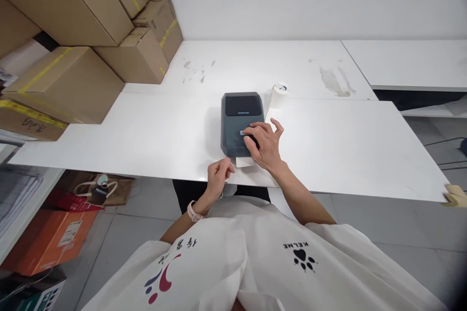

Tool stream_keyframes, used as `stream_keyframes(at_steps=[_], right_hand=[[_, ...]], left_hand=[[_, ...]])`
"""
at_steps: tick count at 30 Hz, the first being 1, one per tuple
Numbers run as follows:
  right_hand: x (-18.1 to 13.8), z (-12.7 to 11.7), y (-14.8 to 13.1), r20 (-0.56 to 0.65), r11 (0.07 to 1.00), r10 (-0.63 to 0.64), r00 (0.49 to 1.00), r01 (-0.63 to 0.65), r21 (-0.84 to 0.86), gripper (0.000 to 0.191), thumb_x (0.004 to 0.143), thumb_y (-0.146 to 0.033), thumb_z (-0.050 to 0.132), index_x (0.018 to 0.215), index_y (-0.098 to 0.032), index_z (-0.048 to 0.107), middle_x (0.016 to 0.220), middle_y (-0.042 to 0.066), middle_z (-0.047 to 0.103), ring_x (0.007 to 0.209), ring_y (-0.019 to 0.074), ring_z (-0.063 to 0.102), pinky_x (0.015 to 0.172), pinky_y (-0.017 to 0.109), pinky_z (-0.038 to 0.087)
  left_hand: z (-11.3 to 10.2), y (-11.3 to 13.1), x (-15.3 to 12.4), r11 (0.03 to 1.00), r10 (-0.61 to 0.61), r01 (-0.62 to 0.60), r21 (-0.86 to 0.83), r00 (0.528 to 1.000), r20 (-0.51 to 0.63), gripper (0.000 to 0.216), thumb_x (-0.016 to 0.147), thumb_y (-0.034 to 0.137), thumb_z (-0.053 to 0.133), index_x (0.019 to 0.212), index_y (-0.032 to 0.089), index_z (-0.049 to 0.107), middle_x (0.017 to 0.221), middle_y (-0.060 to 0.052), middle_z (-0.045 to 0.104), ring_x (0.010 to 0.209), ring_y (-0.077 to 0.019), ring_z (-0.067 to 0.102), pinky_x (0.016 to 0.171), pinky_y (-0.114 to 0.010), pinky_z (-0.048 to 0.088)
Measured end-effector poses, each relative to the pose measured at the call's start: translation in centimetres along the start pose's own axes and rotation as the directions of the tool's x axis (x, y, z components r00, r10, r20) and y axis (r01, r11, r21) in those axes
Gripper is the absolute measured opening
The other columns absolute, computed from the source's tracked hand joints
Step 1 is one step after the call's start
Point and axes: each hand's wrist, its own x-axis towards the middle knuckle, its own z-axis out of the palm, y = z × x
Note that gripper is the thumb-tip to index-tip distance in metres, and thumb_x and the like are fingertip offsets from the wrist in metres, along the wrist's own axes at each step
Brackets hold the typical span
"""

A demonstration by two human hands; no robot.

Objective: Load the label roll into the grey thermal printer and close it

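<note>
A dark grey label printer (237,116) sits on the white table (346,146) in front of me. My right hand (265,143) rests on its front right part, fingers spread, a fingertip on the small blue button. A white label (243,161) sticks out of the printer's front slot. My left hand (219,176) is at the table's near edge just left of that label, fingers curled together close to it; whether it pinches the label I cannot make out. A roll of white labels (279,95) stands behind the printer on the right.
Cardboard boxes (69,82) with yellow tape are stacked on the table's far left. A second white table (408,63) adjoins at the right. Under the table's left end are a brown bag (98,189) and an orange box (47,240).
</note>
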Motion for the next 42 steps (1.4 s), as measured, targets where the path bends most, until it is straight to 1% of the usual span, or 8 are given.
stream_keyframes(at_steps=[9, 14, 18, 25, 29, 32, 36, 42], right_hand=[[-1.0, -1.1, -0.6, -0.116, 0.992, 0.006, 0.993, 0.009, 0.125, 0.051, 0.106, -0.056, 0.033, 0.151, -0.037, 0.044, 0.153, 0.009, 0.057, 0.150, 0.0351, 0.045, 0.119, 0.062, 0.039], [5.9, -1.7, 0.0, -0.230, 0.989, -0.038, 0.973, 0.070, 0.134, 0.062, 0.106, -0.066, 0.019, 0.156, -0.035, 0.038, 0.157, 0.008, 0.050, 0.152, 0.0315, 0.043, 0.124, 0.060, 0.038], [14.2, -1.0, 2.7, -0.284, 0.966, -0.055, 0.957, 0.123, 0.229, 0.060, 0.108, -0.066, 0.018, 0.157, -0.036, 0.033, 0.158, 0.006, 0.047, 0.151, 0.0283, 0.045, 0.125, 0.057, 0.038], [19.4, -0.2, 4.5, -0.309, 0.988, -0.143, 0.940, 0.154, 0.013, 0.054, 0.106, -0.063, 0.034, 0.148, -0.033, 0.049, 0.153, 0.009, 0.053, 0.149, 0.0313, 0.046, 0.124, 0.060, 0.037], [15.4, -0.3, 3.6, 0.130, 0.990, -0.085, 0.988, 0.099, -0.104, 0.040, 0.108, -0.036, 0.037, 0.126, -0.024, 0.070, 0.128, 0.011, 0.072, 0.127, 0.0330, 0.063, 0.111, 0.056, 0.050], [13.0, 0.4, 3.7, 0.631, 0.971, 0.043, 0.775, 0.116, -0.208, 0.038, 0.101, -0.020, 0.043, 0.123, -0.018, 0.074, 0.126, 0.012, 0.076, 0.117, 0.0339, 0.070, 0.097, 0.049, 0.056], [12.3, 2.8, 3.8, 0.880, 0.941, 0.152, 0.451, 0.206, -0.268, 0.039, 0.094, -0.013, 0.054, 0.127, -0.014, 0.074, 0.123, 0.019, 0.077, 0.114, 0.0394, 0.072, 0.092, 0.048, 0.055], [14.0, 1.5, 4.0, 0.962, 0.986, -0.008, 0.272, 0.163, -0.037, 0.054, 0.086, -0.016, 0.067, 0.140, -0.022, 0.068, 0.128, 0.010, 0.076, 0.109, 0.0294, 0.072, 0.088, 0.036, 0.054]], left_hand=[[-3.2, 1.3, 2.9, 0.994, 0.102, -0.105, 0.002, 0.960, -0.259, 0.050, 0.095, 0.057, 0.052, 0.061, 0.023, 0.065, 0.054, 0.000, 0.048, 0.053, -0.0138, 0.044, 0.057, -0.030, 0.038], [-3.0, 2.7, 7.7, 0.986, 0.136, -0.114, 0.122, 0.973, -0.187, 0.026, 0.089, 0.046, 0.061, 0.097, 0.023, 0.072, 0.096, -0.007, 0.072, 0.086, -0.0193, 0.065, 0.075, -0.032, 0.050], [-1.5, 3.6, 11.2, 0.967, 0.089, -0.077, 0.245, 0.995, -0.036, 0.055, 0.085, 0.046, 0.068, 0.135, 0.024, 0.059, 0.146, -0.014, 0.061, 0.130, -0.0302, 0.059, 0.103, -0.043, 0.049], [0.1, 3.7, 13.1, 0.945, 0.018, -0.018, 0.327, 1.000, 0.003, 0.072, 0.080, 0.036, 0.072, 0.146, 0.023, 0.049, 0.148, -0.015, 0.059, 0.131, -0.0340, 0.059, 0.104, -0.047, 0.050], [0.4, 4.3, 13.1, 0.922, 0.014, 0.003, 0.386, 0.999, -0.043, 0.069, 0.080, 0.035, 0.072, 0.144, 0.023, 0.052, 0.147, -0.013, 0.063, 0.125, -0.0346, 0.064, 0.099, -0.046, 0.053], [0.6, 4.8, 13.1, 0.859, 0.060, -0.011, 0.513, 0.995, -0.081, 0.061, 0.082, 0.026, 0.066, 0.142, 0.023, 0.058, 0.137, -0.010, 0.071, 0.120, -0.0329, 0.068, 0.100, -0.044, 0.052], [0.6, 5.1, 13.0, 0.812, 0.099, -0.027, 0.583, 0.991, -0.091, 0.062, 0.081, 0.012, 0.055, 0.141, 0.023, 0.062, 0.124, -0.006, 0.079, 0.115, -0.0279, 0.072, 0.102, -0.040, 0.052], [0.4, 4.6, 12.9, 0.840, 0.117, -0.048, 0.540, 0.989, -0.094, 0.063, 0.080, 0.011, 0.055, 0.142, 0.024, 0.063, 0.125, -0.004, 0.079, 0.116, -0.0256, 0.073, 0.105, -0.038, 0.052]])
